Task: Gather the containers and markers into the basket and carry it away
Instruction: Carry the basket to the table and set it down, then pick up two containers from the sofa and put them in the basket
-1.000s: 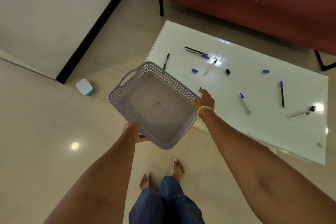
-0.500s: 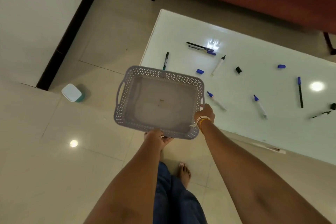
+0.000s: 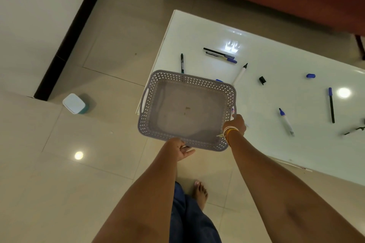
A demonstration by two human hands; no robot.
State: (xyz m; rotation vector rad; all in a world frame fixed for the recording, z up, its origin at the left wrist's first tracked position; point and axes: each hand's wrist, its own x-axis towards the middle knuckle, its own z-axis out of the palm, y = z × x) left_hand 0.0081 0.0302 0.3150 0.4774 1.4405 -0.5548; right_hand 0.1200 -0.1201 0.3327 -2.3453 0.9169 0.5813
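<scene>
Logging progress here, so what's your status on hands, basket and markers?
Left hand and right hand both gripping the basket, held over the table edge. Basket empty. Markers and loose caps scattered on table; nothing blocking.

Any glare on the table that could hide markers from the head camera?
Head view: two ceiling-light reflections on the glossy white table, a streaked patch beside the paired pens and a round spot next to the black pen; neither covers a marker.

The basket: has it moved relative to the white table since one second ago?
Yes. The basket has turned square to the table and shifted over its near left corner, held by the left hand and right hand.
</scene>
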